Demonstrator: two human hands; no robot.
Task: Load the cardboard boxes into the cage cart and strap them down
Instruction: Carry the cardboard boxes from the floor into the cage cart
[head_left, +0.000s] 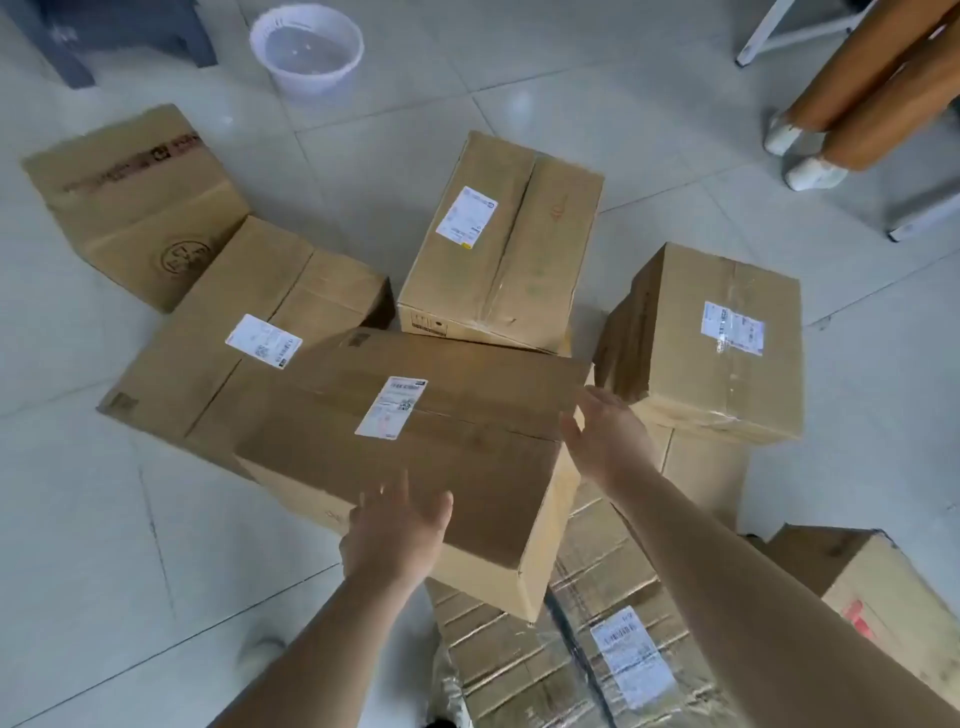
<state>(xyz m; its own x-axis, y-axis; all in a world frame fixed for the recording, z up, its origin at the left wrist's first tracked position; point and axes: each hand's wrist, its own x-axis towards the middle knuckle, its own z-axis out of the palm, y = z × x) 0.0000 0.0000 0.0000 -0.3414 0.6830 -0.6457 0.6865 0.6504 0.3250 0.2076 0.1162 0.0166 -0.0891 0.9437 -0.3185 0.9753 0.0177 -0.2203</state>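
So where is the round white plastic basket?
In the head view, the round white plastic basket stands on the pale tiled floor at top left, beyond the brown cardboard boxes.

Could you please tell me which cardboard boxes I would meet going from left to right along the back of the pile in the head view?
Printed box → left labelled box → tall middle box → taped right box.

Office-like room, tiled floor (78, 493), labelled shipping boxes (498, 244), wastebasket (306, 49)
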